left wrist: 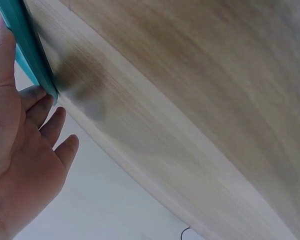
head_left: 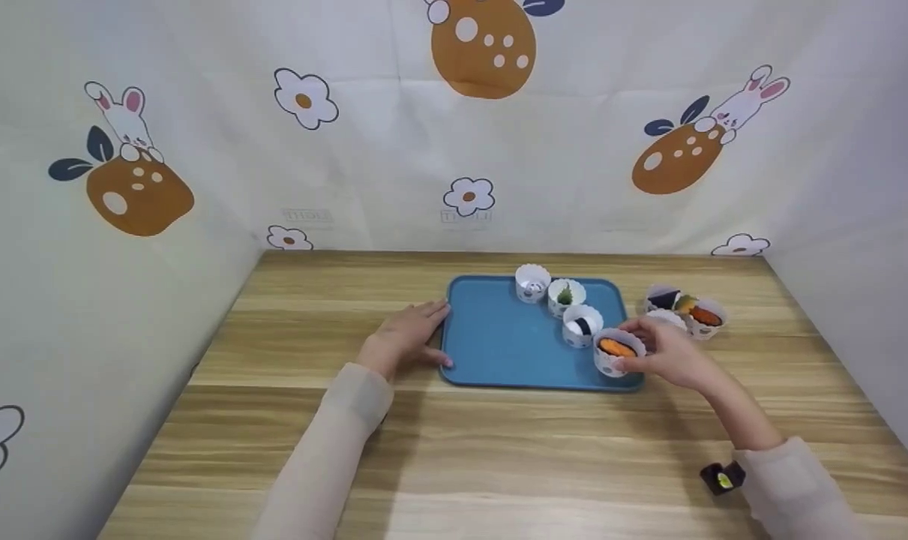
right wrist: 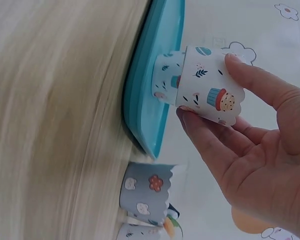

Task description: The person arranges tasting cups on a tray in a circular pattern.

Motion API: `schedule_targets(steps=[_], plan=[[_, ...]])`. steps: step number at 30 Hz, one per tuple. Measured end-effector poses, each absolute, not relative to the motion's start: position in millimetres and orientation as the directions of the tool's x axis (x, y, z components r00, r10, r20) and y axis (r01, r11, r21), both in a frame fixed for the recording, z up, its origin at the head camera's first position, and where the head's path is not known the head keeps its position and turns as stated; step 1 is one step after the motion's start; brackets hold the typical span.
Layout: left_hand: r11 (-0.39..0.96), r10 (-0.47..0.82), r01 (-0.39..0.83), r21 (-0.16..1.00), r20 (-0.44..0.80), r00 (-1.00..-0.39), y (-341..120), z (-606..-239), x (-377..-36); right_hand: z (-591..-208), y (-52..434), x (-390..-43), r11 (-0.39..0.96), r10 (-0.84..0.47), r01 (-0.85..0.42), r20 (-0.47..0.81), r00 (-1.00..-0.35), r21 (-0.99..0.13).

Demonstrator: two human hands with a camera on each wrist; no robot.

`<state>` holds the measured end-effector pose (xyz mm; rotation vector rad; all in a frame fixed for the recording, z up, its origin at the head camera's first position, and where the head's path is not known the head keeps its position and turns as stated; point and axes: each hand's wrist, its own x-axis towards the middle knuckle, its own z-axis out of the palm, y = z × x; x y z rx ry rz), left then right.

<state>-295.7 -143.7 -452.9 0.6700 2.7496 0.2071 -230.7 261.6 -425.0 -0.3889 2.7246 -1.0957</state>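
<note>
My right hand (head_left: 677,355) pinches a white paper baking cup (head_left: 608,363) by its sides, thumb opposite the fingers. Inside the cup lies an orange-topped toy sushi piece (head_left: 616,347). In the right wrist view this printed cup (right wrist: 204,75), with its scalloped rim, is over the blue tray (right wrist: 132,107), near its right front corner. Three more cups stand on the tray in a slanting row: one with a black-banded white piece (head_left: 578,334), one with a green-topped piece (head_left: 565,307), one with a white piece (head_left: 531,292). At the tray's left edge rests my left hand (head_left: 409,336), fingers extended, thumb touching the rim.
Right of the tray, a cluster of paper cups (head_left: 705,330) holds dark, yellow-green and red pieces. A small black piece with a yellow-green middle (head_left: 722,478) lies by the right sleeve. A patterned cloth (head_left: 394,172) walls in the wooden table (head_left: 311,300).
</note>
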Motion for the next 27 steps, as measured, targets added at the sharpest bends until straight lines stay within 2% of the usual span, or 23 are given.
schedule_targets(steps=[14, 20, 27], plan=[[0.873, 0.485, 0.444, 0.204, -0.253, -0.837, -143, -453, -297, -442, 248, -231, 0.705, -0.283, -0.168, -0.056, -0.957, -0.689], [0.870, 0.485, 0.431, 0.238, -0.262, -0.834, -146, -452, -297, -444, 245, -230, 0.711, -0.274, -0.147, -0.078, -0.959, -0.687], [0.873, 0.483, 0.436, 0.220, -0.264, -0.835, -145, -453, -297, -447, 242, -230, 0.720, -0.284, -0.173, -0.058, -0.957, -0.672]])
